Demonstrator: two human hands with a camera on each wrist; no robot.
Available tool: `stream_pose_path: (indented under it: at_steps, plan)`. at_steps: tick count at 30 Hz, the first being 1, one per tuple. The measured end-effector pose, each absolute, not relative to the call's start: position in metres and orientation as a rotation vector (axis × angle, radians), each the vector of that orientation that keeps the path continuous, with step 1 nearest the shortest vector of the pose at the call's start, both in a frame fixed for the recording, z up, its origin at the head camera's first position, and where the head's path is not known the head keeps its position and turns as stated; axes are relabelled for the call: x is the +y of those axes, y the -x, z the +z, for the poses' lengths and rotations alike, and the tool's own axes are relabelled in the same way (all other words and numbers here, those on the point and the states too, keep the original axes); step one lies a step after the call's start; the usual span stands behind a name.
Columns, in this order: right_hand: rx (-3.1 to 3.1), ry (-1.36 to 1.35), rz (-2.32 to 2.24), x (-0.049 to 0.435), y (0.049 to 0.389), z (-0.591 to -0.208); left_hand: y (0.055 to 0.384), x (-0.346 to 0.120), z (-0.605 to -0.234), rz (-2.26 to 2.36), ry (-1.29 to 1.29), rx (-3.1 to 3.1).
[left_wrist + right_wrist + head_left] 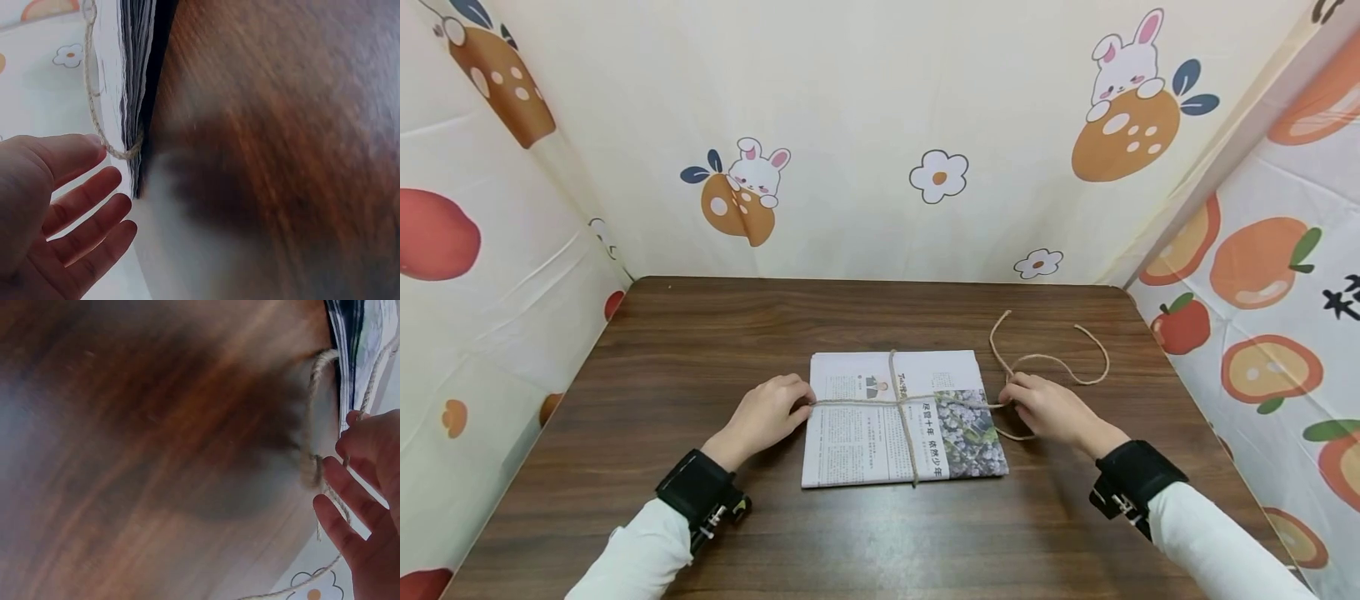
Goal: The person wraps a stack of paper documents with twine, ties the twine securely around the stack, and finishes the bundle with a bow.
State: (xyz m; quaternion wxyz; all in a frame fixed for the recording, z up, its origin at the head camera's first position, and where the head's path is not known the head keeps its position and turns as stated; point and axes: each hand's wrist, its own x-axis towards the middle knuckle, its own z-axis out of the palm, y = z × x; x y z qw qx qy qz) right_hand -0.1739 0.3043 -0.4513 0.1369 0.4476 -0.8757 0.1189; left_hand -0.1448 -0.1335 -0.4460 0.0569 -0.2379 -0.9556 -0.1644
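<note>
A folded stack of newspapers (865, 450) lies flat on the brown table, with twine (857, 402) crossing over it both ways. At the stack's left edge my left hand (770, 417) pinches the twine where it rounds the side; the other fingers are loosely bent in the left wrist view, and the index finger is hidden behind the thumb (69, 156). Just past the right edge, my right hand (1052, 408) pinches the twine's crosswise strand (370, 387) between thumb and fingers. A second strand (310, 406) loops out from under the papers below that hand.
Two loose twine ends (1093, 375) curl on the table (715, 333) beyond the right hand. Printed cloth walls (850, 225) with rabbits, fruit and flowers enclose the table's back and sides. Each wrist wears a black strap (700, 492) with a camera.
</note>
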Motion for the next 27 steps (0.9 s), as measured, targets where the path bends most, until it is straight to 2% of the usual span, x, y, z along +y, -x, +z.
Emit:
stream_pose_path:
  at_steps: [27]
  plan:
    - [-2.7,-1.037,0.335,0.321,0.157,-0.449,0.147,-0.131,-0.443,-0.533,0.708,-2.885]
